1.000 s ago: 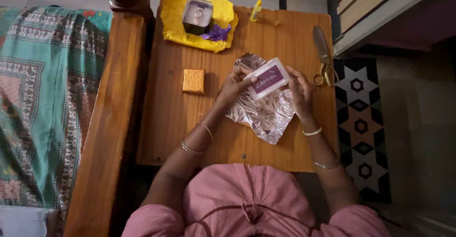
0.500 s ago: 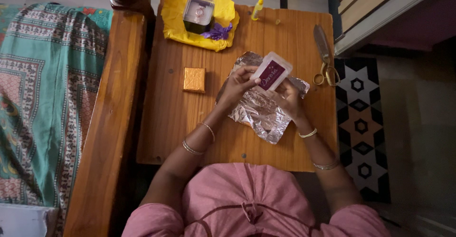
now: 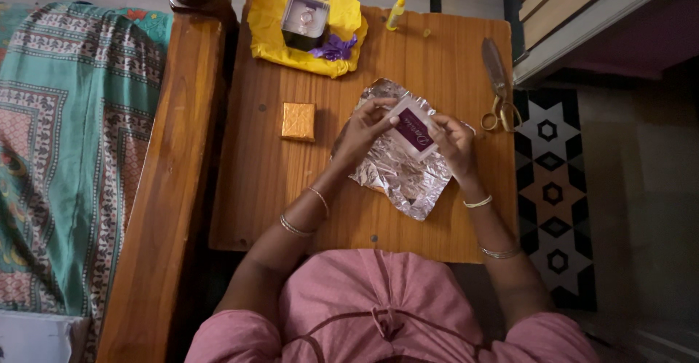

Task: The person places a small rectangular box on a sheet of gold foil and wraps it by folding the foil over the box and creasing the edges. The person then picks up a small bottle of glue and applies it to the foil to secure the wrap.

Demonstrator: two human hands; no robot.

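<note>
Small flat box, white rim with purple label, tilted, pinched between fingers of left hand and right hand, crinkled silver foil just beneath fingers

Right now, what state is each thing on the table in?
Small white box with purple label: held tilted between left hand and right hand, above the foil.
Silver foil sheet: unfolded, crinkled, flat on the wooden table.
Gold wrapped box: closed, lying apart from both hands.
Scissors: blades shut, lying by the table's edge.
Clear-lidded box: closed, on yellow paper.
Yellow glue tube: lying down.
</note>
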